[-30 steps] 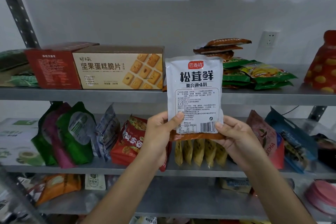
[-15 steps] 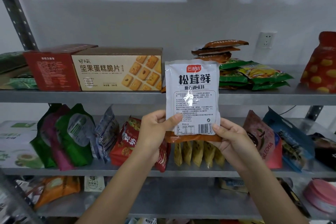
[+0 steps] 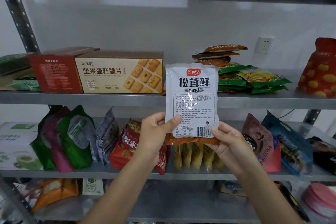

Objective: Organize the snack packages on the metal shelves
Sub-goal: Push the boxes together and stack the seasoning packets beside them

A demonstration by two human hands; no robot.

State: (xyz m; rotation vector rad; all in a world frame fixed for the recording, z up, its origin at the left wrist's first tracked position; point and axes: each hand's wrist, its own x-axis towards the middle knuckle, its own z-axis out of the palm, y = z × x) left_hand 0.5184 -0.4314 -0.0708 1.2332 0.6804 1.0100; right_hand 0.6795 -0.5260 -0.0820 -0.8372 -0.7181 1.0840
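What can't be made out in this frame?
Head view:
- Fine print on the white packet: too small, with glare over it.
- The brown packet behind it: only its bottom edge shows.
- The yellow sachets: tops hidden by both packets.
- The red bag: cut by the right edge.

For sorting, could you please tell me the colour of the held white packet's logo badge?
The logo badge is red; head view.

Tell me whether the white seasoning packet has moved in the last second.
Yes, slightly downward. The top edge of the white packet now sits a little lower against the cookie box beside it; sideways it barely shifted.
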